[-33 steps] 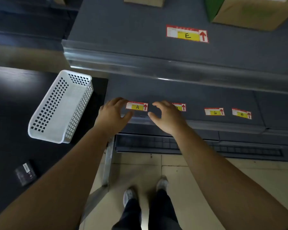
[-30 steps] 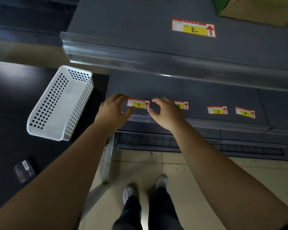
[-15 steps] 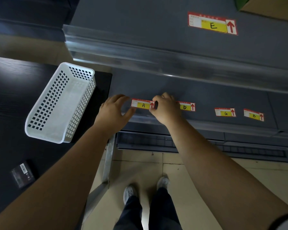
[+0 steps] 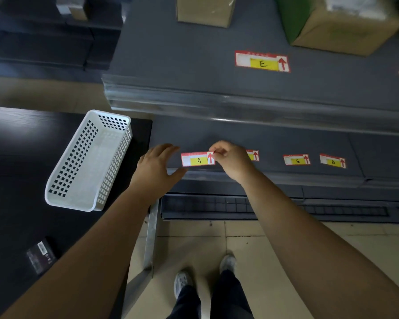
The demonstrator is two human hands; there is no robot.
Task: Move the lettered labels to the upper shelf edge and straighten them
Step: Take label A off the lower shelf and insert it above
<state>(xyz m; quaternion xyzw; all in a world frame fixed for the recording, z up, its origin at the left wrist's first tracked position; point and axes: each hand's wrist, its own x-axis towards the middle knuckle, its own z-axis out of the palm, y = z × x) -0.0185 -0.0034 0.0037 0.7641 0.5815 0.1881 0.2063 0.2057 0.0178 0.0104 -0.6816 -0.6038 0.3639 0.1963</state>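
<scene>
Red-bordered label A (image 4: 198, 160) pinched by right hand (image 4: 233, 162) fingers; left hand (image 4: 156, 172) fingers apart

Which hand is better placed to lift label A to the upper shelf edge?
Right, most likely. The right hand pinches label A at its arrow end. The left hand is open beside the label's other end, gripping nothing. The upper shelf edge lies directly above.

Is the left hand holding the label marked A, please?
No, the right hand pinches the A label at its arrow end, while the left hand is open beside it.
</scene>
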